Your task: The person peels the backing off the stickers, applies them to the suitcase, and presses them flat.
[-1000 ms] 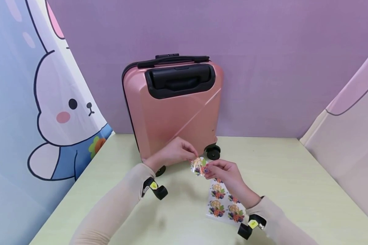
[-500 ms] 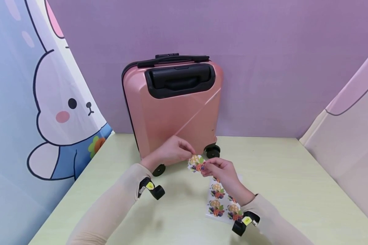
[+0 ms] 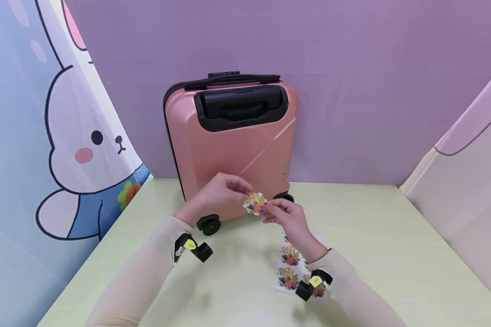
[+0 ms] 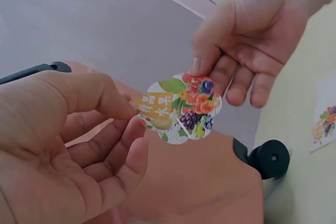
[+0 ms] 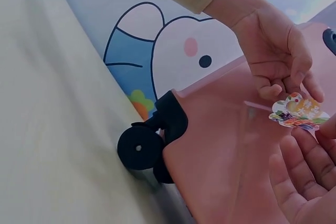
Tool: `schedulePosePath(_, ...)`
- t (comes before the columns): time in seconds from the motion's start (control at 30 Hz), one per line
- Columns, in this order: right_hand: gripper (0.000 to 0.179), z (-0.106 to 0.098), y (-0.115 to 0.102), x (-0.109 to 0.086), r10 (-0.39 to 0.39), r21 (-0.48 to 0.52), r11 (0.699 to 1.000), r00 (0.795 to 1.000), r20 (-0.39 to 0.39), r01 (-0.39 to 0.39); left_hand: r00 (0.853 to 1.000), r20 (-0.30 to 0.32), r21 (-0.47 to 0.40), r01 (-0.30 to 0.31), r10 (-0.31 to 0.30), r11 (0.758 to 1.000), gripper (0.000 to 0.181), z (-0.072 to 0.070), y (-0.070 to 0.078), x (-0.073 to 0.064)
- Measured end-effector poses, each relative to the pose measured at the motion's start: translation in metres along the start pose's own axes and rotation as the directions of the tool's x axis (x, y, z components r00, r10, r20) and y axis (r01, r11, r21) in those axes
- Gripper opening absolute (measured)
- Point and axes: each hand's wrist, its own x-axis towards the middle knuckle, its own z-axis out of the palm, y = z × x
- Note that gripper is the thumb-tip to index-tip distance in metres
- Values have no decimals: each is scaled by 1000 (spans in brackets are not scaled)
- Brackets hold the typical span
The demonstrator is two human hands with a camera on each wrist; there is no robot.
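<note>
A scalloped sticker [image 3: 255, 203] printed with colourful fruit is held up in front of the lower part of a pink suitcase [image 3: 229, 150]. My left hand [image 3: 217, 193] pinches its left edge between thumb and forefinger, while my right hand [image 3: 288, 220] pinches the opposite edge. In the left wrist view the sticker [image 4: 181, 108] faces the camera, with yellow lettering beside the fruit. The right wrist view shows the same sticker [image 5: 299, 113] from a low slant between both hands. A sticker sheet [image 3: 288, 265] with more fruit prints lies on the table, partly hidden by my right forearm.
The suitcase stands upright on the pale table [image 3: 372, 240], its black wheels [image 3: 209, 225] on the tabletop. A purple backdrop [image 3: 352, 91] hangs behind it. At the left is a cloth [image 3: 86, 136] with a cartoon rabbit.
Both hands have moved up and a little left, carrying the sticker closer to the suitcase. The sticker sheet has stayed in place.
</note>
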Motion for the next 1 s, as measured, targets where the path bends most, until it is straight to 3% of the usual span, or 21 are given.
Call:
schedulePosePath(0.43, 12, 19, -10, 22, -27, 78, 997, 999, -42, 31, 998, -53, -153, -54, 46, 987, 35, -17, 13, -8)
schedulePosePath(0.73, 16, 30, -23, 35, -62, 143, 987, 995, -73, 72, 994, -98, -91, -63, 54, 994, 47, -26, 30, -11)
schedulePosePath(1.0, 17, 38, -35, 46, -84, 180, 979, 994, -64, 95, 988, -132, -109, -98, 83, 989, 48, -33, 41, -13)
